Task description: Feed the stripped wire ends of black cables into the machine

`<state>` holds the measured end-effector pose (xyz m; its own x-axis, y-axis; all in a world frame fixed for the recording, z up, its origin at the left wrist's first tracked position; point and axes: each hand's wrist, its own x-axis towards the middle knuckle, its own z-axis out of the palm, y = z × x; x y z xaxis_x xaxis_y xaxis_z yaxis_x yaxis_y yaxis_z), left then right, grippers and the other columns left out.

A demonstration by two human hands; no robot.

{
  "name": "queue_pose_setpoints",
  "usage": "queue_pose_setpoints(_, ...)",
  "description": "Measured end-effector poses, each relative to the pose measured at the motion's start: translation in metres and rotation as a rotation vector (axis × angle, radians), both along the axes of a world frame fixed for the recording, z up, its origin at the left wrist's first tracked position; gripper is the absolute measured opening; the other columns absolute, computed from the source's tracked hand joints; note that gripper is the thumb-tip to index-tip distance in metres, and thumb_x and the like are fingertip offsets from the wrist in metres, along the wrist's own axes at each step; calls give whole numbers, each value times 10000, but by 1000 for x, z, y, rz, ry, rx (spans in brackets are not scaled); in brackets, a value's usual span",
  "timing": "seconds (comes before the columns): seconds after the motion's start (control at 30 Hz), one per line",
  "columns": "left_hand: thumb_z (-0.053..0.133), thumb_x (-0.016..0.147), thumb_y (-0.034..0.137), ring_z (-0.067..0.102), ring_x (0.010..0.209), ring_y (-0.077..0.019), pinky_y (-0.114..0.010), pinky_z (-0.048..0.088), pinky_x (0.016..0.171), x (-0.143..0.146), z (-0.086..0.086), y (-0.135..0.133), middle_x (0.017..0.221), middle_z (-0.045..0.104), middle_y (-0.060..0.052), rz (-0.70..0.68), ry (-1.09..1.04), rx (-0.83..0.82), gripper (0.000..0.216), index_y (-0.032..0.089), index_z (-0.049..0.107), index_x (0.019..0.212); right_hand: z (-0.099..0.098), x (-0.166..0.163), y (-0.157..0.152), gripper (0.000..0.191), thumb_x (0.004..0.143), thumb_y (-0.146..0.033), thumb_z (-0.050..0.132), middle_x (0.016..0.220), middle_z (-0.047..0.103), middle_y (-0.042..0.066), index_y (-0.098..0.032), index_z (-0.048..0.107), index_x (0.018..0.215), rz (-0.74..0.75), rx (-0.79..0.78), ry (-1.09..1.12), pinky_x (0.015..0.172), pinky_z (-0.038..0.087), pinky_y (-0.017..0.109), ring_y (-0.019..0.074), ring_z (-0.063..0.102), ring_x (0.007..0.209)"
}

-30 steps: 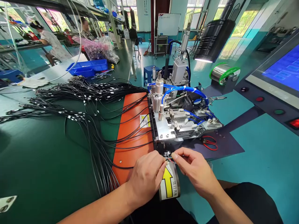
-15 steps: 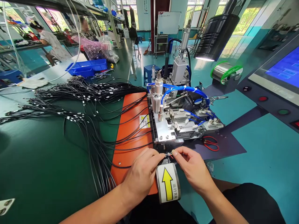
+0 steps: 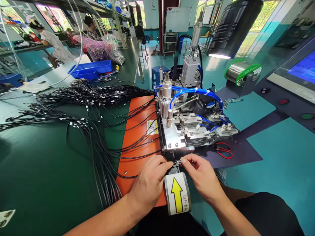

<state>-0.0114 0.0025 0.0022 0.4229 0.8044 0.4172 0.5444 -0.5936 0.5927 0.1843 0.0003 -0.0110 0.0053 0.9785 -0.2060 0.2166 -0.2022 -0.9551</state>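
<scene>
My left hand [image 3: 150, 178] is closed with thumb and finger on the end of a black cable, pressing it down at the front of the machine [image 3: 177, 131]. Thin stripped wires [image 3: 178, 162], whitish and red, stick out of that cable end towards the right. Their tips are pinched between thumb and forefinger of my right hand [image 3: 202, 175]. Just below both hands is a round metal drum [image 3: 185, 193] with a white label and a yellow arrow. The cable's run under my left hand is hidden.
Bundled black cables [image 3: 95, 131] spread over the green table [image 3: 49, 177] and cross an orange plate [image 3: 137, 131]. Red-handled scissors [image 3: 224, 150] lie right of the machine. A solder spool [image 3: 242, 72], a black lamp [image 3: 232, 29] and a control panel [image 3: 292, 85] stand beyond. Two people sit far left.
The view has shifted slightly, so the lamp, spool and panel appear farther right. Both hands keep nearly the same place and grip, with small shifts at the wire ends.
</scene>
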Motion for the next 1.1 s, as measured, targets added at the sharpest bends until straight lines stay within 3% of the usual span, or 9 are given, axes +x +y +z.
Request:
queue_pose_setpoints(0.53, 468, 951, 59, 562, 868, -185, -303, 513, 750, 0, -5, 1, 927, 609, -78, -1, 1, -11, 267, 143, 678, 1092, 3, -2, 0, 335, 926, -482, 572, 783, 624, 15, -175, 664, 828, -6, -9, -27, 677, 395, 274, 159, 510, 703)
queue_pose_setpoints(1.1, 451, 917, 35, 529, 922, -218, -345, 507, 783, 0, -3, -1, 977, 566, -102, -16, 85, -76, 307, 136, 668, 1110, 3, -8, -1, 360, 938, -501, 521, 696, 535, -22, -188, 610, 785, -17, -31, -63, 602, 362, 256, 135, 443, 633)
